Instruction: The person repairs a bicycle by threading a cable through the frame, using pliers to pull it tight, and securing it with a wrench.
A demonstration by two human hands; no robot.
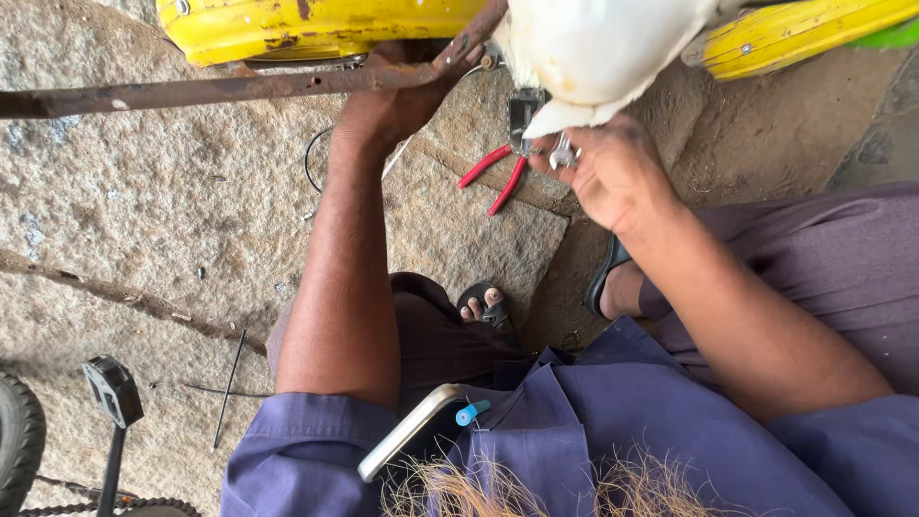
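Spanner (563,153), small and silvery, sits clamped in the right hand (613,177) just below the white mudguard (593,53), at the top middle of the head view; the fingers (550,163) are curled tight around it, right under the metal bracket (524,117) that hangs from the mudguard's lower edge. Red-handled pliers (493,177) lie on the stone floor (144,220) just beside that hand, handles spread apart. The left hand (388,110) reaches up to the rusty frame tube (220,91), its fingers wrapped around the tube where it bends upward. Behind both hands runs a yellow rim (316,24), chipped and scuffed. A thin black wire loop (311,158) lies on the floor near the left forearm. Lower down, a sandalled foot (483,306) shows between the arms, toes bare. A phone (412,431) sticks out of the purple shirt's chest pocket. At bottom left stand a black pedal (110,388), a tyre edge (19,440) and a bit of chain (105,505).
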